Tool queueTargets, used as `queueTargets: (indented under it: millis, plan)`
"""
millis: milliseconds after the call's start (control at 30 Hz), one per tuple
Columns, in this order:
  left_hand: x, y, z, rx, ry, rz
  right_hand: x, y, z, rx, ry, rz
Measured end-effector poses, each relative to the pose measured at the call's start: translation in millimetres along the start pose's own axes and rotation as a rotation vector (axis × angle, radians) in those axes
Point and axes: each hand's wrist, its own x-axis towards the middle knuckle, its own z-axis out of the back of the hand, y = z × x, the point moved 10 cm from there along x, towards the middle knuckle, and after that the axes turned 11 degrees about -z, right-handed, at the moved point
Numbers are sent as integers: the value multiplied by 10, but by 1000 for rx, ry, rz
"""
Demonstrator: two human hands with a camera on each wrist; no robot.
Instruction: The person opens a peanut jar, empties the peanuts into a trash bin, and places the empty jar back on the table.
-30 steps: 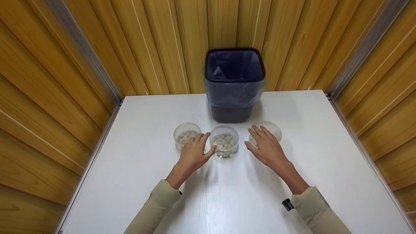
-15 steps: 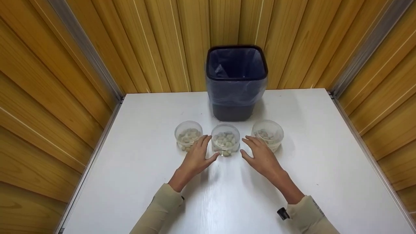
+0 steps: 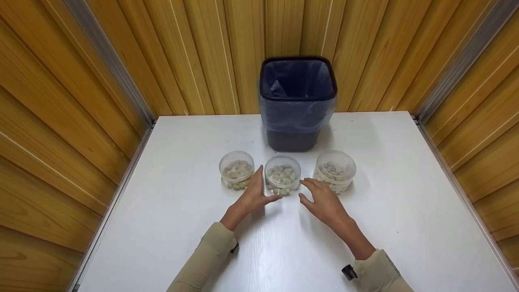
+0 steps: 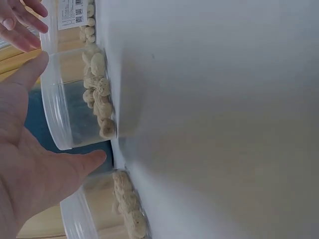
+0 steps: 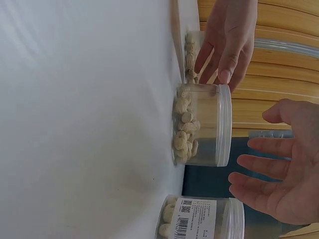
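Three clear round plastic jars stand in a row, each part filled with pale tan lumpy pieces. My left hand (image 3: 252, 195) is at the near left of the middle jar (image 3: 282, 172), fingers extended and thumb spread, a fingertip right at its lid rim in the left wrist view. My right hand (image 3: 324, 203) is at the middle jar's right, fingers loosely bent and apart from it in the right wrist view. The left jar (image 3: 236, 166) is just beyond my left hand. The right jar (image 3: 335, 170), bearing a white label (image 5: 193, 220), stands behind my right fingers.
Behind the jars stands a dark bin (image 3: 298, 117) with a clear liner folded over its rim. The white table (image 3: 182, 170) ends at wood-look panels (image 3: 202, 61) at the back and sides.
My right hand has moved left and toward me, from over the right jar to beside the middle one. My left hand has shifted right, off the left jar, to the middle jar.
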Motion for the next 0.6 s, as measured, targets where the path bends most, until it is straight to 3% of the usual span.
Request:
queueTargets:
  millis: [233,500,600]
  plan:
    - [142,67,17,-78,-46,39,-18,-50,-24,-2,23,-27]
    - [251,218,-123,-208,-56,120,-64,-98,1,2,13,-26]
    - [274,241,-131,-229,-68,123,-61,-102,23,-4,9,-23]
